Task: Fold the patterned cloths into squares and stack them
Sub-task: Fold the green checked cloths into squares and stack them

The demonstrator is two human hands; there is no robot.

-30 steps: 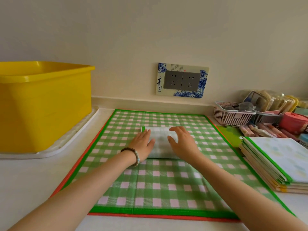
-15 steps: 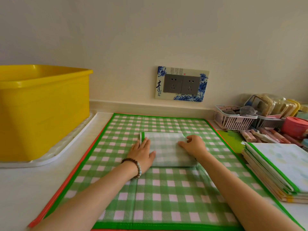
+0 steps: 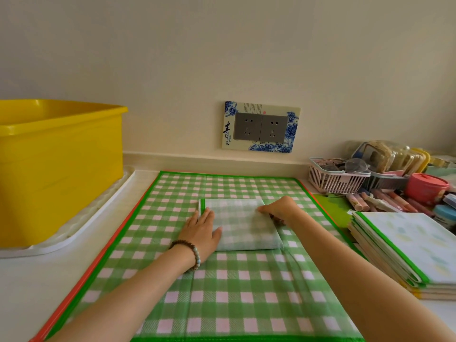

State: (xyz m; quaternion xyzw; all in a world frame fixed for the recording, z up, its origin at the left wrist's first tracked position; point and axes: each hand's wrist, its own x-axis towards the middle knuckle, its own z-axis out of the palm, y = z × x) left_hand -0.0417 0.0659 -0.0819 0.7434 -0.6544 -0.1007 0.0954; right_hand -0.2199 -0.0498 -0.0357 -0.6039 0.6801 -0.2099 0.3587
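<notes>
A small folded cloth [image 3: 243, 225], pale green check with a green edge strip at its left, lies in the middle of a large green-and-pink checked cloth [image 3: 222, 292] spread flat on the counter. My left hand [image 3: 202, 229] lies flat with straight fingers on the folded cloth's left edge. My right hand [image 3: 280, 209] has curled fingers that grip the folded cloth's right edge. A stack of folded cloths [image 3: 404, 248] with green trim sits at the right.
A yellow tub [image 3: 59, 166] stands on a white tray [image 3: 74, 230] at the left. At the back right are a pink basket [image 3: 335, 176], containers, a red jar [image 3: 425, 187] and several pens. A wall socket [image 3: 260, 127] is behind.
My right hand slid from the folded cloth's top to its right edge and curled round it. My left hand moved to the left edge. The view tilted slightly.
</notes>
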